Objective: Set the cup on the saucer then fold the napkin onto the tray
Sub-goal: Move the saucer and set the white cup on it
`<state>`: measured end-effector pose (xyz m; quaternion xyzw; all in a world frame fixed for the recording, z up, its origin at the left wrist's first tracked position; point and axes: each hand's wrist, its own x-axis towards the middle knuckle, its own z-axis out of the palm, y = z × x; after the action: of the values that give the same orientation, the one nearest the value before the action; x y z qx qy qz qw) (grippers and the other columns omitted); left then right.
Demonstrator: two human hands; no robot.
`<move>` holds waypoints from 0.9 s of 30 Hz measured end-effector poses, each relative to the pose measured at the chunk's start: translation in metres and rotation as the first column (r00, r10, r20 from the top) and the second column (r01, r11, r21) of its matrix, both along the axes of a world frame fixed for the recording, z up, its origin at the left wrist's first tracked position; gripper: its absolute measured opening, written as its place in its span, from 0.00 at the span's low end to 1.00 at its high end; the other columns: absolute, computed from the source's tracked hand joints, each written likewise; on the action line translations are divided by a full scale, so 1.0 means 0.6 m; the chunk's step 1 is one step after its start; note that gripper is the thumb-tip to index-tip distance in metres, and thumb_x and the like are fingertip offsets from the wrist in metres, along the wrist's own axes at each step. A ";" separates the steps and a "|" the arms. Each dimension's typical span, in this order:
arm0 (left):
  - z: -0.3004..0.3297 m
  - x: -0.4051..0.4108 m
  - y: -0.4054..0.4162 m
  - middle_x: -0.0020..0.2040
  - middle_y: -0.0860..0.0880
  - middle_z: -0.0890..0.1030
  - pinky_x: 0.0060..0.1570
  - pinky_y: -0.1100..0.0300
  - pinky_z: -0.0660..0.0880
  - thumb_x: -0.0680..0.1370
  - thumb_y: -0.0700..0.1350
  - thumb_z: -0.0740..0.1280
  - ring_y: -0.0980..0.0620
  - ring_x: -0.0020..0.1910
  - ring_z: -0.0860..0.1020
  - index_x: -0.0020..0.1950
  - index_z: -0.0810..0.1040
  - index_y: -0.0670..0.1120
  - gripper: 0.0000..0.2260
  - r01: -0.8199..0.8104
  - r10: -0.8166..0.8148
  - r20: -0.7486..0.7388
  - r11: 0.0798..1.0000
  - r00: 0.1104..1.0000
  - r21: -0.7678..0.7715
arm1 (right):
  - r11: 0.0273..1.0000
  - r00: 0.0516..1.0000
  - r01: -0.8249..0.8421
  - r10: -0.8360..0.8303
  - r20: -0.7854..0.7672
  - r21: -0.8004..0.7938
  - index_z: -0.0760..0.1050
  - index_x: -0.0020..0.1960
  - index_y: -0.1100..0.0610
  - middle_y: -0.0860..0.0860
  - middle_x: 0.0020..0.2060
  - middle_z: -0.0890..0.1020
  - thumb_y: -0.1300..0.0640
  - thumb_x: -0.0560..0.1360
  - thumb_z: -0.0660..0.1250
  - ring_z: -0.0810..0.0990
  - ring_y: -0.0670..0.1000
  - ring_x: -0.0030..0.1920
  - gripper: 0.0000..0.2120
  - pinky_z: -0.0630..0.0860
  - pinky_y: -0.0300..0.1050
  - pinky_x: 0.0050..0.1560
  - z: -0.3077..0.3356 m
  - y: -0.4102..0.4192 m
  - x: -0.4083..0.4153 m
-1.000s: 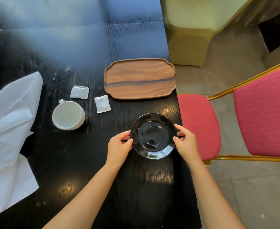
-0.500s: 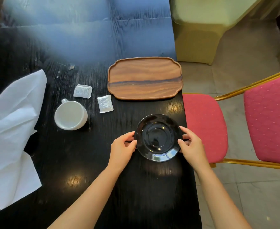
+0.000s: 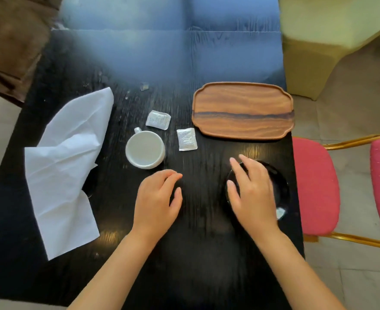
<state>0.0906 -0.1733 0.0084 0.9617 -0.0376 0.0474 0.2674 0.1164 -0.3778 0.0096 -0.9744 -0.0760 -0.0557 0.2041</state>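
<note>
While neither hand holds anything, the right hand (image 3: 252, 193) hangs over the black saucer (image 3: 279, 191) with its fingers loosely spread and pointing away from the person, covering the saucer's left half; whether the palm touches the dish cannot be told. The left hand (image 3: 156, 201) sits low over the bare tabletop to the left, fingers relaxed and slightly curled, thumb apart from them, gripping nothing. The saucer lies on the black table (image 3: 195, 265) close to its right edge, well apart from the white cup (image 3: 145, 149), which stands upright just beyond the left hand with its small handle turned to the far side. Two small white sachets lie flat near the cup: one sachet (image 3: 158, 120) just past the handle, the other sachet (image 3: 186, 139) to the cup's right, between cup and tray. The wooden tray (image 3: 242, 110) rests at the table's right side, beyond the saucer, with nothing on it. The white napkin (image 3: 65, 166) lies unfolded and creased along the left of the table, away from the tray. A red-cushioned chair (image 3: 314, 186) with a gold frame stands beside the table on the right, above a pale tiled floor (image 3: 345, 265).
</note>
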 end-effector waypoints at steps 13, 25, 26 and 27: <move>-0.035 0.023 0.145 0.71 0.41 0.67 0.61 0.43 0.70 0.70 0.39 0.70 0.41 0.73 0.61 0.70 0.68 0.44 0.29 0.092 -0.027 -0.248 0.962 0.968 0.256 | 0.844 0.858 -0.512 0.509 -0.062 -0.158 0.78 0.54 0.58 0.59 0.60 0.78 0.64 0.66 0.71 0.74 0.62 0.63 0.17 0.77 0.55 0.52 -0.065 0.213 0.087; -0.037 -0.057 0.116 0.70 0.42 0.69 0.60 0.49 0.71 0.68 0.41 0.73 0.43 0.72 0.63 0.69 0.68 0.46 0.31 0.196 -0.155 -0.225 0.966 0.962 0.172 | 0.852 0.865 -0.498 0.501 -0.022 -0.159 0.75 0.55 0.57 0.56 0.59 0.78 0.65 0.67 0.67 0.70 0.60 0.66 0.16 0.76 0.51 0.52 -0.061 0.152 -0.014; -0.036 -0.068 0.112 0.70 0.43 0.69 0.60 0.50 0.70 0.67 0.41 0.74 0.43 0.72 0.63 0.69 0.67 0.46 0.32 0.215 -0.172 -0.232 0.961 0.957 0.172 | 0.854 0.867 -0.496 0.496 -0.043 -0.158 0.75 0.56 0.57 0.56 0.60 0.78 0.64 0.68 0.67 0.70 0.60 0.66 0.17 0.75 0.52 0.54 -0.060 0.144 -0.028; -0.035 -0.079 0.109 0.70 0.43 0.69 0.61 0.51 0.69 0.67 0.42 0.74 0.44 0.72 0.63 0.69 0.67 0.47 0.32 0.235 -0.191 -0.235 0.956 0.953 0.175 | 0.856 0.869 -0.493 0.491 -0.058 -0.157 0.75 0.57 0.56 0.56 0.61 0.77 0.63 0.68 0.67 0.69 0.60 0.67 0.17 0.75 0.52 0.56 -0.059 0.137 -0.042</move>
<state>0.0434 -0.1080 -0.0126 0.9734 -0.1169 -0.0903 0.1750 0.0913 -0.2958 -0.0260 -0.9366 -0.3251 0.0125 0.1301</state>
